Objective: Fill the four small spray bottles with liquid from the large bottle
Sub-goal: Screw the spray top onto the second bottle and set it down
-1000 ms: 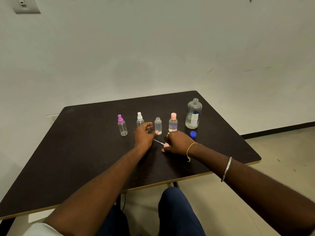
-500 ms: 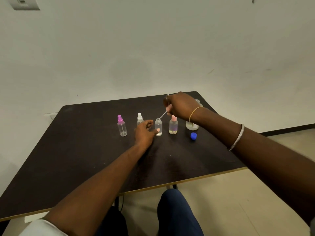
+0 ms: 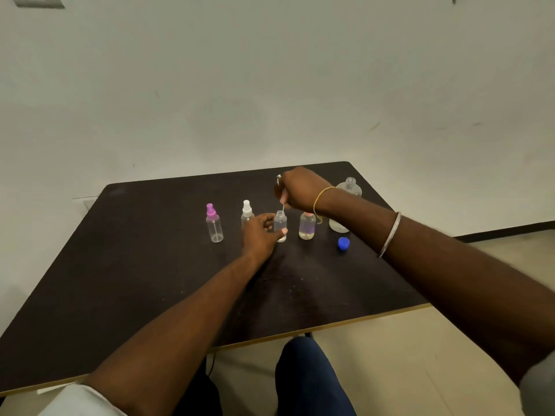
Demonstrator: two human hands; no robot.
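Spray bottle (image 3: 280, 222) in left hand (image 3: 259, 236) grip; right hand (image 3: 301, 190) pinches sprayer (image 3: 283, 207) (tube at neck).

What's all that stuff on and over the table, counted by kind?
Small spray bottles: 4 (purple-topped, white-topped, open bottle, pink-topped)
Large bottle: 1
Loose blue cap: 1
Spray head with tube, in right hand: 1
Total: 7

The right hand (image 3: 301, 187) hides whatever tops the thin tube (image 3: 282, 207) it grips. Its wrist covers the middle of the large bottle (image 3: 350, 187). The left hand (image 3: 259, 235) hides the base of the white-capped bottle (image 3: 247, 211) and part of the uncapped bottle (image 3: 280, 220).
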